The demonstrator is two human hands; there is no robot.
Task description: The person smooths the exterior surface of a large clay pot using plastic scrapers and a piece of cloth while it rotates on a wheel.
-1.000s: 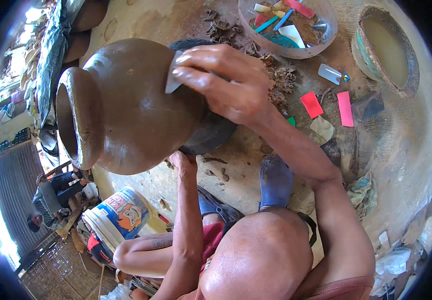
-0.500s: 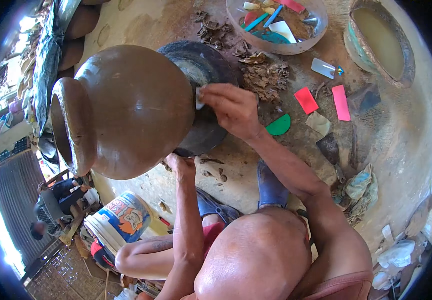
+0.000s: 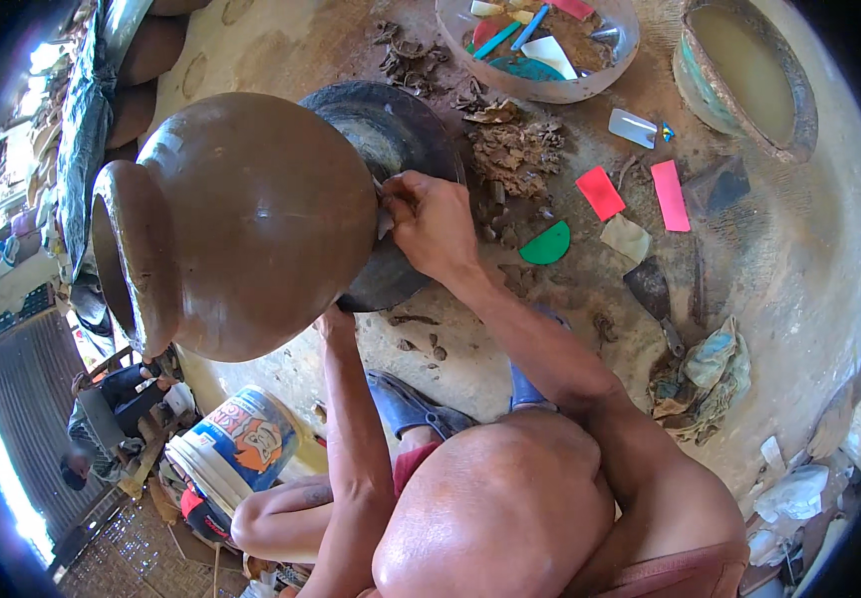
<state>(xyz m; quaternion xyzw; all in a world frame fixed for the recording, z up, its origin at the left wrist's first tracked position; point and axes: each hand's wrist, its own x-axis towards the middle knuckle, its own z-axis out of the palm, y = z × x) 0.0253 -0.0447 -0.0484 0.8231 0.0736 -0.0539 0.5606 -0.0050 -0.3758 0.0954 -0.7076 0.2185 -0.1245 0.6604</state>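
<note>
A large brown clay pot [image 3: 261, 229] with a shiny, wet-looking body stands on a dark round turntable [image 3: 391, 125], its thick rim [image 3: 142, 259] toward the left. My right hand [image 3: 437, 227] is closed at the pot's lower wall, just above the turntable. Pinched in its fingers is a small pale flat scraper [image 3: 384, 221], mostly hidden by them, against the clay. My left hand [image 3: 336, 321] reaches to the near edge of the turntable, below the pot. Its fingers are hidden behind the pot and turntable.
A clear basin [image 3: 550, 90] of tools and a water-filled pot [image 3: 749, 80] stand far right. Clay scraps [image 3: 520, 154], a green half-disc [image 3: 547, 244], red and pink pieces, and a trowel [image 3: 652, 294] lie on the floor. A bucket [image 3: 236, 439] stands left; another person [image 3: 102, 439] sits beyond.
My right hand has moved nearer along the pot's base with the scraper, its fingers more curled. The whole view has shifted slightly. My left hand stays by the turntable's near edge.
</note>
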